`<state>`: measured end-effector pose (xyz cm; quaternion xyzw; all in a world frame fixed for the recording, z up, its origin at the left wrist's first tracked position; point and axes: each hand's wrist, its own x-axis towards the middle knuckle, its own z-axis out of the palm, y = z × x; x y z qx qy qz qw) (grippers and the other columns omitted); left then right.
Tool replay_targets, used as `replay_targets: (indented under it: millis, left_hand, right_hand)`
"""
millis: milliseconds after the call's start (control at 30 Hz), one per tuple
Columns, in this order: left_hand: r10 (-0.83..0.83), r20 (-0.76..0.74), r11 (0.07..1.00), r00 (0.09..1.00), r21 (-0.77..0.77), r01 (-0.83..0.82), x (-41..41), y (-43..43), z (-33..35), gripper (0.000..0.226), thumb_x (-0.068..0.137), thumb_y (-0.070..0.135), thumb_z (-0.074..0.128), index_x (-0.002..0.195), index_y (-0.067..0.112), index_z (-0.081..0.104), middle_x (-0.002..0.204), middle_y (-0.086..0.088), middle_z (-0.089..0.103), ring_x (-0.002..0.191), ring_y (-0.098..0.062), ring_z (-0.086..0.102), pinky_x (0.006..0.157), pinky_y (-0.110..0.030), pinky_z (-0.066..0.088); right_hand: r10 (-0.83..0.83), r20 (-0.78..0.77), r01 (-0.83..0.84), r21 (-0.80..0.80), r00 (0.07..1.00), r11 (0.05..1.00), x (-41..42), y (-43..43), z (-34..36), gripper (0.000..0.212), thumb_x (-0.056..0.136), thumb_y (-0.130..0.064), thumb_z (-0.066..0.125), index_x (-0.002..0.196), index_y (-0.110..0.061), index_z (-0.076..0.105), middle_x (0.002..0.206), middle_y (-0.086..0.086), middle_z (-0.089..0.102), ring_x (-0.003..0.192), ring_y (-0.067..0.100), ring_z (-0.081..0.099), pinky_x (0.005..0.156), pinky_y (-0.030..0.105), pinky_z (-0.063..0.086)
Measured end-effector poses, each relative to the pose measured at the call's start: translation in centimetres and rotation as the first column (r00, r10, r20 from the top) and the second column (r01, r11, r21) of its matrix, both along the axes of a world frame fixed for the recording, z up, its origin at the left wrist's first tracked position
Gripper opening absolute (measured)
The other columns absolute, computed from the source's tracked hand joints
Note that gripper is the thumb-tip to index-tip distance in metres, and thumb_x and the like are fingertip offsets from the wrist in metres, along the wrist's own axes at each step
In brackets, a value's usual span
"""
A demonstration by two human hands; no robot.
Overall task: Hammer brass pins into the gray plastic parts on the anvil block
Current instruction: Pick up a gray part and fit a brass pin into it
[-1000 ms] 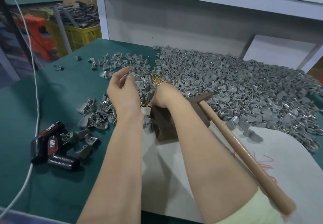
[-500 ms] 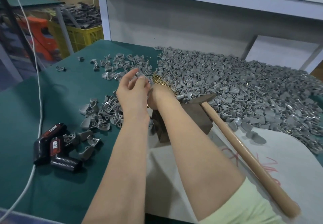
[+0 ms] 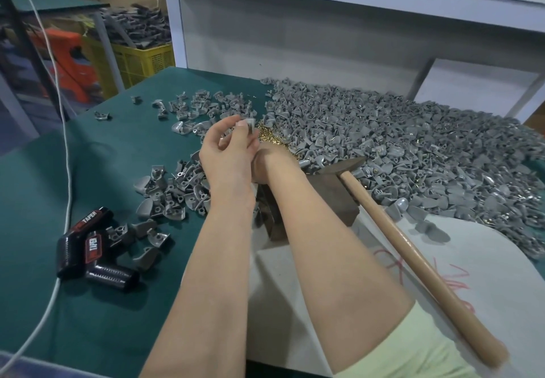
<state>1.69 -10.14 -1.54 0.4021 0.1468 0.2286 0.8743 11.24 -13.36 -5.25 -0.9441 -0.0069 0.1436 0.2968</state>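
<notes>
The left grip (image 3: 227, 153) pinches one gray plastic part (image 3: 249, 125) between thumb and fingertips, raised above the bench (image 3: 97, 153). The right grip (image 3: 265, 166) lies just behind it and touches its heel. Its fingers are hidden by the left grip, so I cannot tell whether they hold anything. They reach to the small heap of brass pins (image 3: 269, 137) just beyond the held part.

Under the right forearm sits the dark anvil block (image 3: 333, 200), partly covered by that arm. The hammer (image 3: 413, 256) rests its head on the block, and its wooden handle slopes toward the near right over a white sheet (image 3: 295, 295).

A broad pile of gray parts (image 3: 398, 147) spreads to the right, and a smaller cluster (image 3: 171, 197) lies left of the forearms. Nearer the left edge are black tubes marked TAPER (image 3: 85, 248), and a white cable (image 3: 63, 147) runs along the bench.
</notes>
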Motion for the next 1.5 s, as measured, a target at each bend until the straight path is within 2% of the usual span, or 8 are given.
replay_targets:
  millis: [200,367,567,767,867,1033,1267,1500]
  left_hand:
    - [-0.017,0.001,0.999,1.000,-0.034,0.017,0.0,-0.1,0.0,0.010,0.092,0.002,0.057,0.100,0.003,0.063,0.092,-0.009,0.067,0.080,-0.014,0.069,0.070,-0.017,0.056]
    - [-0.019,0.000,0.999,1.000,-0.038,0.019,-0.1,-0.1,0.0,0.012,0.092,0.000,0.057,0.102,0.003,0.062,0.086,-0.005,0.067,0.078,-0.011,0.068,0.070,-0.015,0.055]
    - [-0.092,-0.010,0.971,0.996,0.221,0.092,-0.2,-0.5,-0.2,0.013,0.091,0.004,0.060,0.082,0.012,0.062,0.080,-0.002,0.067,0.077,-0.011,0.067,0.071,-0.016,0.054]
    - [-0.188,-0.206,0.399,0.960,0.878,0.266,-0.6,-2.1,-0.7,0.002,0.088,0.022,0.065,0.088,0.024,0.064,0.095,0.005,0.068,0.096,-0.015,0.061,0.093,-0.033,0.047]
    - [-0.106,-0.344,0.063,0.933,0.934,0.352,-1.0,-3.0,-0.7,0.005,0.089,0.032,0.063,0.085,0.036,0.062,0.115,0.007,0.065,0.118,-0.023,0.051,0.103,-0.042,0.036]
    - [-0.049,-0.431,-0.135,0.901,0.897,0.422,-1.4,-3.1,-0.6,0.009,0.088,0.040,0.062,0.094,0.035,0.066,0.125,0.002,0.054,0.128,-0.032,0.035,0.102,-0.046,0.027]
    - [-0.189,-0.323,-0.044,0.927,0.946,0.321,-1.2,-2.8,-0.6,0.021,0.087,0.031,0.065,0.108,0.031,0.066,0.116,0.005,0.061,0.119,-0.024,0.049,0.103,-0.044,0.037]
    - [-0.291,-0.175,0.090,0.941,0.974,0.209,-1.2,-3.2,-0.6,0.011,0.087,0.018,0.064,0.079,0.025,0.063,0.074,0.017,0.058,0.070,0.009,0.051,0.063,0.002,0.035]
  right_hand:
    - [0.139,0.203,-0.129,-0.064,0.969,0.990,-0.4,-0.5,-0.4,0.038,0.100,0.004,0.022,0.134,0.020,0.029,0.139,0.043,0.029,0.131,0.051,0.031,0.102,0.041,0.033]
    - [0.055,0.193,-0.032,-0.120,0.980,0.992,-2.3,-1.7,1.8,0.017,0.089,-0.016,0.051,0.073,-0.011,0.051,0.072,0.005,0.052,0.065,0.021,0.051,0.063,0.029,0.041]
    - [-0.213,0.376,0.064,0.371,0.902,0.926,-4.0,-7.1,3.8,0.012,0.084,-0.012,0.061,0.076,-0.022,0.062,0.082,0.000,0.067,0.075,0.016,0.062,0.077,0.035,0.051]
    - [-0.321,0.296,0.065,0.638,0.900,0.768,-7.4,-14.1,3.4,0.030,0.089,0.000,0.057,0.075,-0.024,0.068,0.068,-0.003,0.067,0.058,0.002,0.061,0.060,0.018,0.048]
    - [-0.331,0.295,0.092,0.606,0.896,0.790,-8.8,-15.2,2.6,0.030,0.090,-0.002,0.055,0.079,-0.025,0.070,0.072,-0.001,0.067,0.062,0.004,0.058,0.061,0.018,0.045]
    - [-0.247,0.404,0.003,0.517,0.881,0.856,-9.4,-14.4,2.1,0.027,0.090,0.002,0.053,0.095,-0.020,0.068,0.080,-0.010,0.064,0.065,0.000,0.060,0.072,0.019,0.051]
    - [-0.288,0.417,0.022,0.537,0.862,0.843,-10.1,-13.9,2.1,0.029,0.088,0.002,0.057,0.077,-0.025,0.057,0.080,-0.001,0.063,0.072,0.012,0.064,0.079,0.032,0.056]
    - [-0.276,0.482,-0.003,0.502,0.832,0.865,-10.3,-13.3,2.1,0.022,0.087,-0.005,0.061,0.079,-0.026,0.059,0.084,-0.002,0.066,0.088,0.019,0.063,0.087,0.040,0.051]
